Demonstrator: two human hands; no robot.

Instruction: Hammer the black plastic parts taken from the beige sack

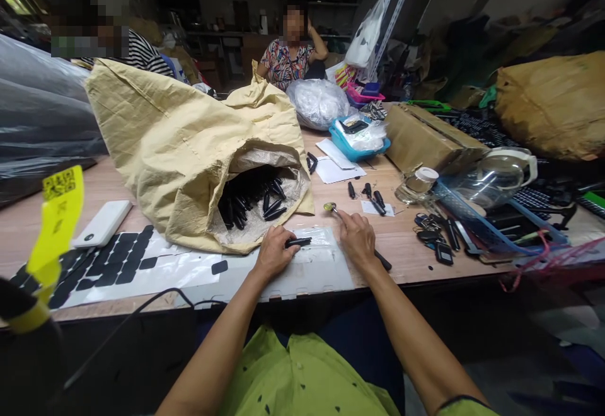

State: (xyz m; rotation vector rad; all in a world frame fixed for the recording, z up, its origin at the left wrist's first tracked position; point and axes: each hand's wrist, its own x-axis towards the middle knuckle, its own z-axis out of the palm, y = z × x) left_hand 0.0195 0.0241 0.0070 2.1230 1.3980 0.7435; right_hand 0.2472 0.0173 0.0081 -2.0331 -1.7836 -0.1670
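My left hand (273, 251) rests on a pale board (326, 271) at the table's front edge, its fingers closed on a slim black plastic piece (300, 241) that lies flat and points right. My right hand (358, 237) grips what looks like a small hammer; its shiny yellowish head (329, 207) sticks out to the upper left, and the black handle end (384, 261) shows below the palm. Just beyond my left hand, a beige sack (189, 145) lies with its mouth towards me. Many similar black pieces (239, 205) are heaped inside it.
Left are a white power bank (103, 222) and sheets of black stickers (118, 258). Right are keys (432, 230), a blue basket (466, 211), a glass jar (416, 186) and a cardboard box (425, 135). A blue tray (352, 148) stands farther back. Two people sit across the table.
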